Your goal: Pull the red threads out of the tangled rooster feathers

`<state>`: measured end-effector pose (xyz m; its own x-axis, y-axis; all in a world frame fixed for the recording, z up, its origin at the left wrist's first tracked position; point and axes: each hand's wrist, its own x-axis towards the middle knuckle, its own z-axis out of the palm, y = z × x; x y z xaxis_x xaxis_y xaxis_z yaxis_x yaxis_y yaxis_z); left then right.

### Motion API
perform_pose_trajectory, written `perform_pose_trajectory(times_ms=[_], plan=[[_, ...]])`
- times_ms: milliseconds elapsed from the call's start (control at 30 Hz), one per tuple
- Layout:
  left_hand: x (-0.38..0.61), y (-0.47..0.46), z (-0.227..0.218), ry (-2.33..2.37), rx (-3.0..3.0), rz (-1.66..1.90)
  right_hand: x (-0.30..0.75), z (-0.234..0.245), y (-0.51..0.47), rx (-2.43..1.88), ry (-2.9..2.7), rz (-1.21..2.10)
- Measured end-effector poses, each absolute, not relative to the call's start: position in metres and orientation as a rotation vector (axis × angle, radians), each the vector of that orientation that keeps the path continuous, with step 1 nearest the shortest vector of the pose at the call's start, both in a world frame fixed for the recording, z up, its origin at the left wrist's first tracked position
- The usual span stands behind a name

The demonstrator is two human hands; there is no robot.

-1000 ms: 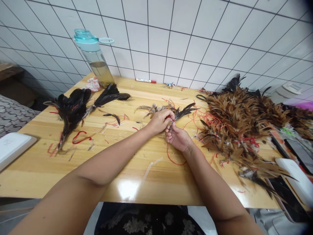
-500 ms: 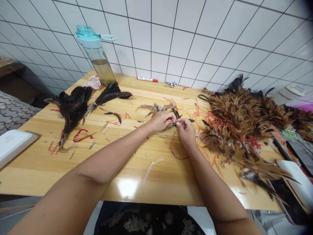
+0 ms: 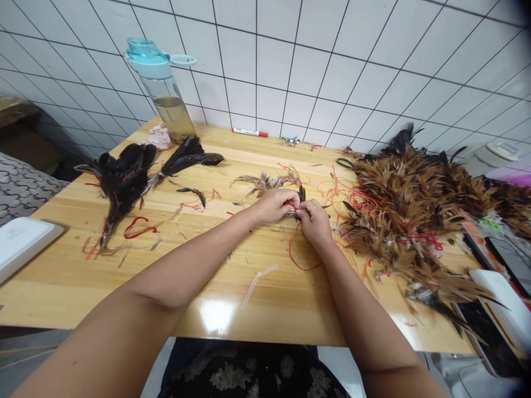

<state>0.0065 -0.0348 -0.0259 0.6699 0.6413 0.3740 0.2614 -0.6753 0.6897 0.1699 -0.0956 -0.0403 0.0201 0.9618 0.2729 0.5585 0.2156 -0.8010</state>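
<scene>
At the middle of the wooden table, my left hand [image 3: 276, 207] is closed in a pinch on small dark feathers [image 3: 302, 193], which stick up between my two hands. Red string shows at its fingertips. My right hand [image 3: 316, 222] meets it, thumb and fingers pinched on the red string [image 3: 290, 249], which loops down onto the table and passes under my right wrist. The pinched ends are mostly hidden by my fingers. Just beyond my left hand lies a loose bunch of greyish feathers [image 3: 265, 181].
A large pile of brown feathers [image 3: 406, 188] covers the right side, with tangled red string beside it. Black feather bunches [image 3: 126, 174] lie at the left. A water bottle [image 3: 170, 105] and a red marker [image 3: 249, 132] stand and lie near the tiled wall. White box-like object [image 3: 27, 243] far left.
My right hand has shifted slightly left, closer against my left fingertips. The dark feathers between my hands now point more upright. My left hand has barely moved.
</scene>
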Motion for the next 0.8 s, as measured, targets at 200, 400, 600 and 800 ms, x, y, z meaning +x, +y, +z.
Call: perform_pose_trajectory(times_ms=[200,400,600,800], plan=[[0.005,-0.038,-0.022,0.763,2.143,0.779,0.174,-0.038,-0.093,-1.479,-1.782,0.493],[0.005,-0.038,-0.022,0.765,2.186,0.795,0.177,-0.033,-0.095,-1.558,-1.947,0.456],[0.005,-0.037,-0.022,0.755,2.223,0.793,0.176,-0.018,-0.104,-1.771,-2.173,0.31],[0.007,-0.038,-0.025,0.727,2.24,0.792,0.177,-0.009,-0.108,-1.798,-2.388,0.06]])
